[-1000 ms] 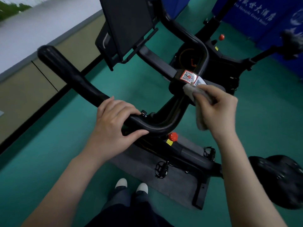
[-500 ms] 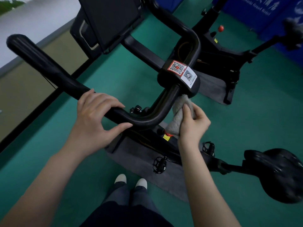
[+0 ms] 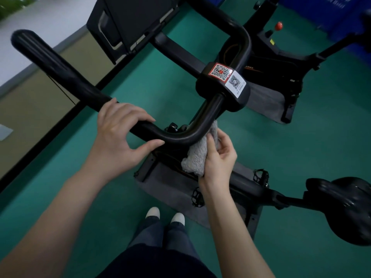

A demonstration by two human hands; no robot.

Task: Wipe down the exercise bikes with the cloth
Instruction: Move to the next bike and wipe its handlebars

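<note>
Against the near bend of the handlebar (image 3: 60, 71), on its lower right side, the pale grey cloth (image 3: 197, 157) is bunched and touches the black tube. Right hand (image 3: 218, 157): grip clamped on the cloth, thumb laid across it, fingers curled behind. Left hand (image 3: 118, 135): grip closed round the handlebar just left of the bend, fingers over the top, thumb underneath. Beyond the bend, a black clamp block (image 3: 218, 97) carries two QR stickers. Console screen (image 3: 128, 21) sits at the top, tilted. The exercise bike (image 3: 247, 191) stands on a grey mat (image 3: 164, 187) over green floor (image 3: 301, 147), saddle (image 3: 349, 207) at far right. A second bike (image 3: 277, 57) stands behind, with a red knob (image 3: 278, 26).
</note>
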